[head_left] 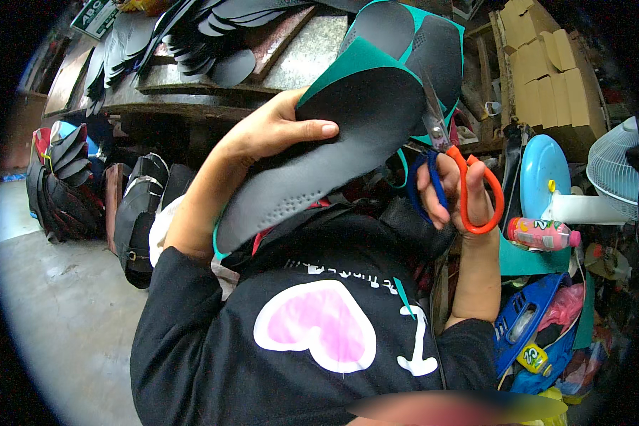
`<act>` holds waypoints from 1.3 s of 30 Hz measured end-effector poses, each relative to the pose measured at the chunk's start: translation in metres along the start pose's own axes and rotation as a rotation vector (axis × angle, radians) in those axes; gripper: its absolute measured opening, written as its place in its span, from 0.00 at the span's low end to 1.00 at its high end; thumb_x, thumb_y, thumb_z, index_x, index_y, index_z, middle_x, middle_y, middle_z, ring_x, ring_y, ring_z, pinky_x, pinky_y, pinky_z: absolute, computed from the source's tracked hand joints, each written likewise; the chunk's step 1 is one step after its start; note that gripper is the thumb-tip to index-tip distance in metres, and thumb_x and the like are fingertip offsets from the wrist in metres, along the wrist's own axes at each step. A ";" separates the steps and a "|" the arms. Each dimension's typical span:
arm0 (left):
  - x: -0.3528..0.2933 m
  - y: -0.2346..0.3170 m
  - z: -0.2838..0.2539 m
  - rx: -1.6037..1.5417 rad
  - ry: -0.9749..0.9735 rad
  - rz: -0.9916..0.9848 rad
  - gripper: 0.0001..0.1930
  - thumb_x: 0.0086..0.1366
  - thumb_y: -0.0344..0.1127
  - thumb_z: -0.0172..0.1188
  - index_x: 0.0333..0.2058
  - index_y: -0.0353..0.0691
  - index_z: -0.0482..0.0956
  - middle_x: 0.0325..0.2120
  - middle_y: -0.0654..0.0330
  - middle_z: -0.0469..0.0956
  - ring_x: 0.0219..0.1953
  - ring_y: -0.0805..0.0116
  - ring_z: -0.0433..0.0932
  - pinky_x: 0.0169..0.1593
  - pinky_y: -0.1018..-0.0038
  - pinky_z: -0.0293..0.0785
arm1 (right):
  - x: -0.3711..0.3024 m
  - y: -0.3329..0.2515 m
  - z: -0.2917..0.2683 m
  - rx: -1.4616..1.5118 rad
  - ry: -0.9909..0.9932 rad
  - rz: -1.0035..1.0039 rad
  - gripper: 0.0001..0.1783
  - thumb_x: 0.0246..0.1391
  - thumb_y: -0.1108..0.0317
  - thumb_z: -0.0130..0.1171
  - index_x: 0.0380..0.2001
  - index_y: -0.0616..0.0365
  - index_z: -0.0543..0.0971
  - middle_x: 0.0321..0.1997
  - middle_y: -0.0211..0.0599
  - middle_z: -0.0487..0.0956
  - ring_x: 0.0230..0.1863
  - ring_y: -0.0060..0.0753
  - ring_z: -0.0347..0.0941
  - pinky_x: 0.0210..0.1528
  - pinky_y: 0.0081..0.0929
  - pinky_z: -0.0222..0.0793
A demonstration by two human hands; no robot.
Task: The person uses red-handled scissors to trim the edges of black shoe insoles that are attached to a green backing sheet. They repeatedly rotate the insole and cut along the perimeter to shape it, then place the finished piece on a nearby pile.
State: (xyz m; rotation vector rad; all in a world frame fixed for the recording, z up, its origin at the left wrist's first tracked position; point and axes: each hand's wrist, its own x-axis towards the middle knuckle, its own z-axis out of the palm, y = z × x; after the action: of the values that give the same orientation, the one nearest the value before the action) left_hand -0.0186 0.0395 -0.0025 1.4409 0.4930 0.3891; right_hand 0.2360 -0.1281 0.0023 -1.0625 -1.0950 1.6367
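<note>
A black shoe insole (pixel 334 160) with small perforations and teal sheet material along its edge slants across the view. My left hand (pixel 284 131) grips its upper left edge, thumb on the black face. Behind its upper end, the teal sheet (pixel 362 60) carries other black insole shapes (pixel 437 64). My right hand (pixel 447 188) has its fingers through the handles of scissors (pixel 439 135), one handle blue and one orange. The blades are parted and point up beside the insole's right edge, reaching over the sheet. A thin teal offcut (pixel 405 297) lies on my black shirt.
Stacked black insoles (pixel 206 35) cover a worn bench (pixel 298 53) at the back. More bundles (pixel 67 177) stand on the floor to the left. On the right are cardboard boxes (pixel 554 78), a white fan (pixel 614 167), a pink bottle (pixel 539 234) and a blue basket (pixel 525 319).
</note>
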 end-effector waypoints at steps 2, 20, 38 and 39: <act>-0.001 0.002 -0.007 -0.031 -0.034 -0.082 0.26 0.55 0.38 0.66 0.51 0.32 0.71 0.42 0.62 0.77 0.42 0.74 0.73 0.50 0.76 0.69 | -0.007 -0.002 -0.006 -0.018 -0.006 0.091 0.51 0.41 0.18 0.34 0.35 0.63 0.69 0.10 0.24 0.65 0.08 0.15 0.56 0.11 0.11 0.52; 0.007 -0.010 0.026 -0.575 -0.063 0.501 0.33 0.59 0.46 0.58 0.60 0.41 0.61 0.54 0.48 0.67 0.59 0.56 0.64 0.60 0.55 0.62 | -0.009 0.020 0.010 -0.057 0.248 -0.058 0.48 0.39 0.20 0.45 0.33 0.63 0.70 0.09 0.24 0.64 0.07 0.15 0.58 0.09 0.11 0.52; 0.014 -0.020 0.082 -0.309 0.680 0.378 0.10 0.60 0.28 0.61 0.40 0.33 0.78 0.37 0.58 0.79 0.38 0.69 0.79 0.43 0.73 0.75 | 0.014 0.032 0.046 0.020 0.086 -0.061 0.58 0.35 0.13 0.28 0.38 0.64 0.68 0.16 0.29 0.69 0.16 0.22 0.64 0.22 0.16 0.62; 0.015 -0.019 0.081 -0.389 0.668 0.373 0.10 0.60 0.28 0.61 0.40 0.33 0.78 0.37 0.59 0.79 0.38 0.70 0.78 0.44 0.74 0.75 | 0.012 0.031 0.044 0.054 0.062 -0.048 0.56 0.36 0.14 0.31 0.39 0.64 0.68 0.16 0.29 0.69 0.16 0.20 0.64 0.21 0.15 0.60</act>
State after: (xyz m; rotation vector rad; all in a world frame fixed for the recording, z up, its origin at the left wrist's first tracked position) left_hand 0.0369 -0.0225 -0.0182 0.9950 0.6340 1.2187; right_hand 0.1850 -0.1325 -0.0184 -1.0372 -1.0228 1.5766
